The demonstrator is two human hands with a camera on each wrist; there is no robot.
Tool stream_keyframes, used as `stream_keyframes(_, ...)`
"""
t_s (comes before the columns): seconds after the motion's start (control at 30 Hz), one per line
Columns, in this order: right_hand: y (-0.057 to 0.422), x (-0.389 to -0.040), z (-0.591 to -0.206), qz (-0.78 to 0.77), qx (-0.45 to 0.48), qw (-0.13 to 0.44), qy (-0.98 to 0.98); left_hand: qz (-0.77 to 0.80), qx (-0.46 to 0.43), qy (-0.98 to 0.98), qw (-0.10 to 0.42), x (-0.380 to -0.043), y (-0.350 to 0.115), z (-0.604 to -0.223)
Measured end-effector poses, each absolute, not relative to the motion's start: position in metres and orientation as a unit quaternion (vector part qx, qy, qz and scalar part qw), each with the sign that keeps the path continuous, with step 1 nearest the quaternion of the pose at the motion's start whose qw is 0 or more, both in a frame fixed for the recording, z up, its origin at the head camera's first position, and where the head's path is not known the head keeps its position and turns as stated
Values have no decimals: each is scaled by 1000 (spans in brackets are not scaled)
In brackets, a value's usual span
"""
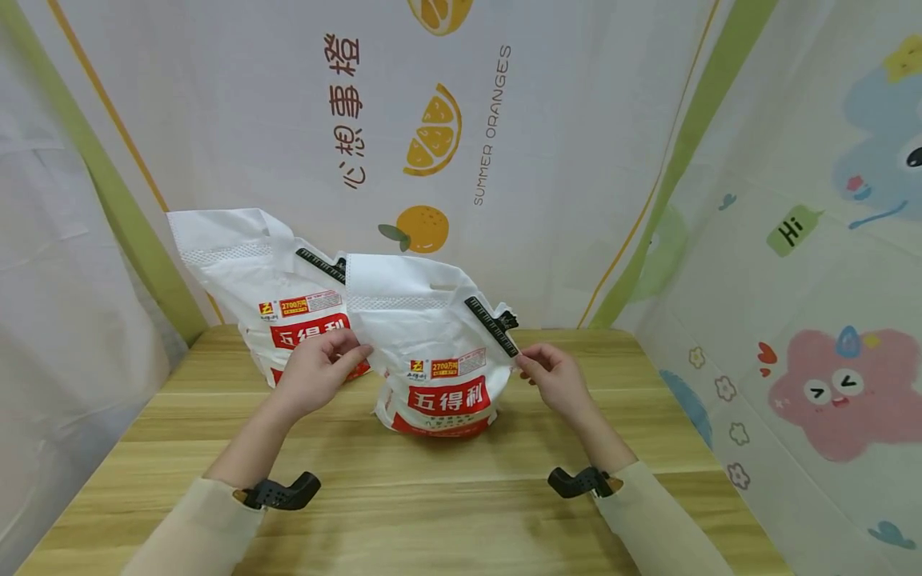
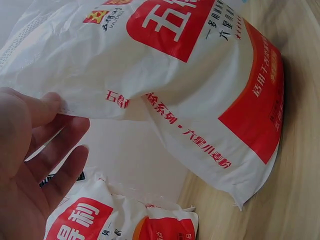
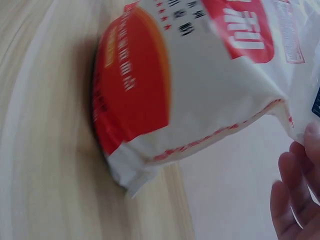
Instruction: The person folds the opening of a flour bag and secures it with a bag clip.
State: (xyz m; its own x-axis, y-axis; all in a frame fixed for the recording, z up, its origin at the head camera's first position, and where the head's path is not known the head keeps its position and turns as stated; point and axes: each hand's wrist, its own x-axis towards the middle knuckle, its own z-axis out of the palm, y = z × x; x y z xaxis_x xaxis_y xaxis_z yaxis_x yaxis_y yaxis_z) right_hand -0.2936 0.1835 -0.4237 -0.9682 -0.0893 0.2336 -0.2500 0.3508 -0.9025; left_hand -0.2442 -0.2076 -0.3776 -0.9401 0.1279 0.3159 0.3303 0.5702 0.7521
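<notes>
A white flour bag [image 1: 403, 336] with red and yellow print stands on the table, a black clip [image 1: 493, 326] fastened on its slanted upper right edge. My left hand [image 1: 320, 370] pinches the bag's left side edge between thumb and fingers. In the left wrist view, the thumb [image 2: 46, 107] lies on the front of the edge with the fingers behind it. On the other side, my right hand [image 1: 556, 381] pinches the right edge just below the clip's lower end. Thumb and forefinger meet on the plastic there in the right wrist view.
A second, similar flour bag [image 1: 238, 280] stands behind and to the left, also with a black clip [image 1: 321, 264], partly covered by the front bag. The wooden table [image 1: 432, 512] ends at a printed curtain [image 1: 547, 240]. Another curtain hangs on the right.
</notes>
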Motion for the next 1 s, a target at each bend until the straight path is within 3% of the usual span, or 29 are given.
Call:
stream_keyframes(0.13,183,-293,-423,557,99,92,-820,-449,-121,-876,126,-243,-208,-385)
stream_keyframes(0.27,184,-293,-424,575,105,70,-808,-507,-121,-848,99,-246,-209,-395)
stream_keyframes(0.5,182,-292,-443,564,183,-113,-798,-567,-175,-804,-49,-257,-194,-424)
stream_keyframes(0.6,173,-289,-454,533,215,-165,-801,-543,-194,-813,-81,-262,-183,-437)
stream_keyframes(1.0,159,-295,-455,480,207,-112,-845,-547,-190,-813,-57,-273,-169,-442)
